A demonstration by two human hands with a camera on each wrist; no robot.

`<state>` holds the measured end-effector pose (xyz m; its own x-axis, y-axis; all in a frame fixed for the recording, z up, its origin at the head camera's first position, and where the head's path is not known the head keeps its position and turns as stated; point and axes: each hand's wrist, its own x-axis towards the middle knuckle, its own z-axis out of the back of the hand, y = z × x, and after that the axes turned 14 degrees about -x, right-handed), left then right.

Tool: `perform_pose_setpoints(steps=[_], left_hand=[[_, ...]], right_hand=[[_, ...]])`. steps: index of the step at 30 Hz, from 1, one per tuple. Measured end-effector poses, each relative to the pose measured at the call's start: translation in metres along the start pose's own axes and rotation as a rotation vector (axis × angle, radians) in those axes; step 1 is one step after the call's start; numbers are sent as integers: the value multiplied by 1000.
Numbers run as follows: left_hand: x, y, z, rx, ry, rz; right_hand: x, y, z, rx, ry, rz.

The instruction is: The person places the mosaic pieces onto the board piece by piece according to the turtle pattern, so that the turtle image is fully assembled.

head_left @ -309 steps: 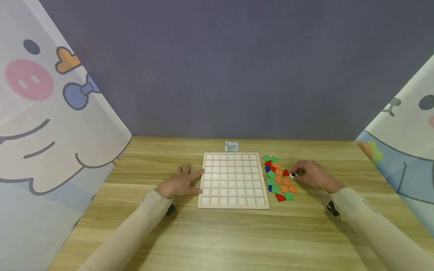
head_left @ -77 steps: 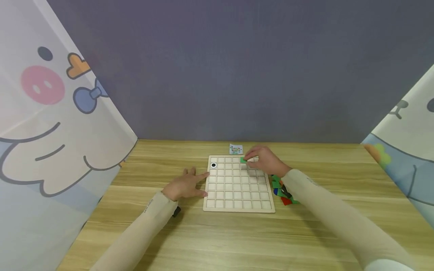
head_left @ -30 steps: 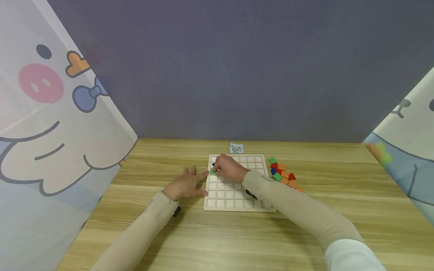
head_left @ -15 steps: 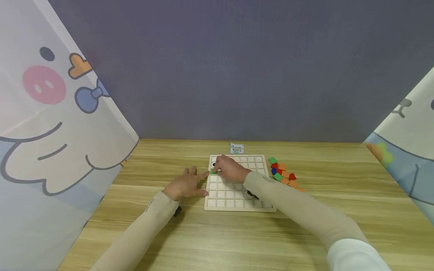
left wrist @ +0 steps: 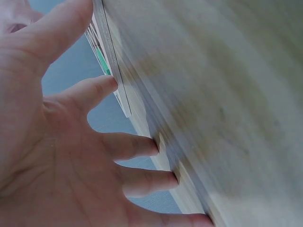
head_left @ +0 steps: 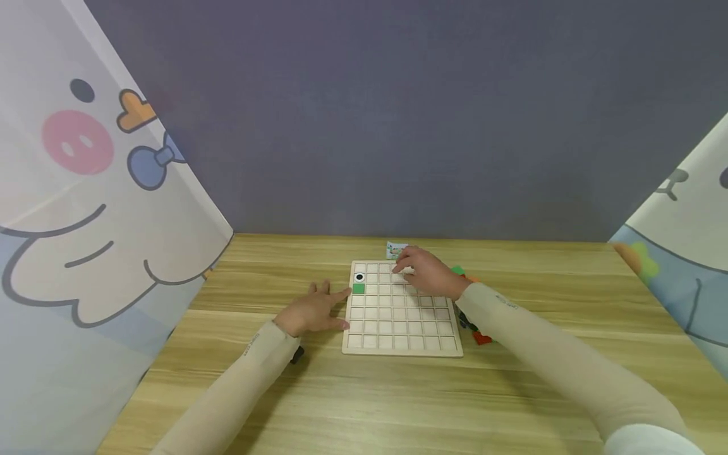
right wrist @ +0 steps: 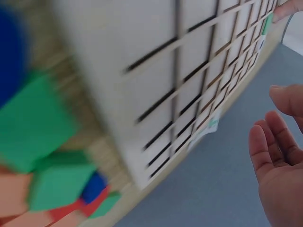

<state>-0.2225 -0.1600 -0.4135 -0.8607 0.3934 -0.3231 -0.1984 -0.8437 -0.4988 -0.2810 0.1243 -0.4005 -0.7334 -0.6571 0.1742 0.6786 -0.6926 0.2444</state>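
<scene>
In the head view, one board (head_left: 392, 313) lies on the counter (head_left: 364, 399), a grid of seven by seven cells, with one disc (head_left: 359, 277) and one green tile (head_left: 358, 289) in the leftmost column, the tile a row nearer the person. The left grip (head_left: 311, 311) is spread, its index fingertip at the board's left edge, just beside the tile; the right grip (head_left: 429, 272) is released, fingers loosely bent above the far rows, the tile well apart to its left. The tile is squarish, without a clear long axis, its sides in line with the grid. One card (head_left: 392, 251) lies beyond the board; loose pieces (head_left: 482, 339) at the right are partly hidden by the arm. In the left wrist view, thumb and index touch the board's edge and the tile shows as a green sliver. In the right wrist view, the thumb stands apart from the bent fingers; at least three green pieces (right wrist: 35, 125), two blue pieces (right wrist: 9, 54) and some red and orange ones, too blurred to count, lie beside the board
</scene>
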Motion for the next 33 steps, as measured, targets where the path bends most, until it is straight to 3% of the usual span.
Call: perform_pose_setpoints(steps=[6, 16, 24, 27, 33], left_hand=[[0, 1, 0, 0, 5, -2], [-2, -2, 1, -11, 11, 3], [-2, -2, 3, -20, 17, 10], [-1, -2, 3, -20, 18, 12], [0, -1, 1, -31, 12, 14]], right_hand=[[-20, -19, 6, 5, 4, -45], [-46, -56, 27, 50, -5, -229], [-74, -87, 23, 58, -2, -320], [-84, -96, 20, 61, 8, -329], [-99, -105, 20, 69, 28, -262]])
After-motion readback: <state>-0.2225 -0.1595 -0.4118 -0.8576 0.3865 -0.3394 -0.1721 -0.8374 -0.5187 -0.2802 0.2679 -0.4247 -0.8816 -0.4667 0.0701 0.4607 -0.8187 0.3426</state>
